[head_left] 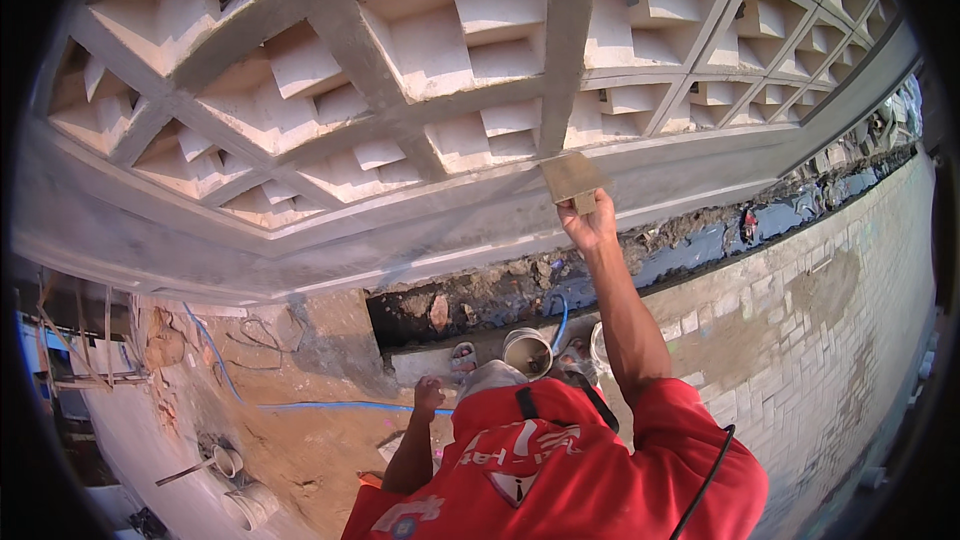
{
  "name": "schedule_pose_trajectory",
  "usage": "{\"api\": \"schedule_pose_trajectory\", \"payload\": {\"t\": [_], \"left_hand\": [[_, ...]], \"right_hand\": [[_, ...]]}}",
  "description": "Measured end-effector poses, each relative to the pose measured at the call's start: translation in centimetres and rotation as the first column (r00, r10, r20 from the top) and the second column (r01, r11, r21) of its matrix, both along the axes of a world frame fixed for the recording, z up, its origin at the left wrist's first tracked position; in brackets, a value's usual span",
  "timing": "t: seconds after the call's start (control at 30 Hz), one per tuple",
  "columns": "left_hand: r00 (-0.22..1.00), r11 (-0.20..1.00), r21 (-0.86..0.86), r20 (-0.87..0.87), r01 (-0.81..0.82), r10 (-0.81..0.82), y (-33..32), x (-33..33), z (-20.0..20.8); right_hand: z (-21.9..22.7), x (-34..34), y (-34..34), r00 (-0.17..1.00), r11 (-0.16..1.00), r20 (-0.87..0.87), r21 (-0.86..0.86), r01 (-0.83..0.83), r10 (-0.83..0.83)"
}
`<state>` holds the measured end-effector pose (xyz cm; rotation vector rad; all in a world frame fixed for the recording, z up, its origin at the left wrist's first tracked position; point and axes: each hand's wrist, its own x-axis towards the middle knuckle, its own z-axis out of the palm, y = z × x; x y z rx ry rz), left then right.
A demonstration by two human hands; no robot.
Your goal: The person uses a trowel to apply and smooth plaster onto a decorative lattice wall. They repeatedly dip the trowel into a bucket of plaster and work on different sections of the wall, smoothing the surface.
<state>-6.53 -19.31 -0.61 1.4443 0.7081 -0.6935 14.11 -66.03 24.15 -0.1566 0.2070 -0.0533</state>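
My right hand point(590, 223) reaches up and forward, its fingers wrapped round the block handle of a tan, flat plastering float point(574, 176). The float's face lies against the grey plastered band point(480, 186) just under a lattice of pale, box-shaped wall openings point(500, 10). Low at my left side hangs my left hand point(428, 395), its fingers curled in and nothing visible in them. A bucket point(528, 352) stands on the ground near my feet, with greyish contents inside.
A trench with dark water point(690, 250) and rubble runs along the wall's foot. A blue hose point(330, 404) crosses the sandy ground. Another pale bucket point(600, 348) is partly behind my right arm. Two buckets point(250, 505) are at lower left; pale paving point(770, 340) spreads right.
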Motion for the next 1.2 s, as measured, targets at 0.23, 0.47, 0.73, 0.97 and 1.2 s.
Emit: {"api": "schedule_pose_trajectory", "payload": {"t": [0.23, 0.47, 0.73, 0.97, 1.2], "left_hand": [[0.99, 0.962, 0.248, -0.117, 0.11, -0.083, -0.8, -3.3, 0.5], [0.988, 0.959, 0.256, -0.122, 0.122, -0.093, -0.7, -2.9, -0.1], [0.996, 0.986, 0.149, 0.024, 0.078, -0.083, -1.0, 0.5, -0.7], [0.999, 0.988, 0.153, -0.004, 0.034, -0.034, -2.6, 0.4, 0.4], [0.992, 0.968, 0.234, -0.106, 0.088, -0.065, -1.8, -1.9, 0.6]], "right_hand": [[1.7, 2.8, 0.5, 0.999, 0.996, 0.045, 0.085, -0.017, 0.013], [7.7, 4.0, 0.2, 0.997, 0.984, -0.019, 0.162, 0.074, -0.072], [20.0, -0.8, 1.4, 0.953, 0.997, 0.296, -0.045, -0.06, 0.07], [5.1, -1.9, -1.4, 0.994, 0.997, 0.1, -0.066, 0.048, -0.041], [3.2, 2.0, 0.3, 0.998, 0.998, 0.024, 0.012, -0.059, 0.059]]}}
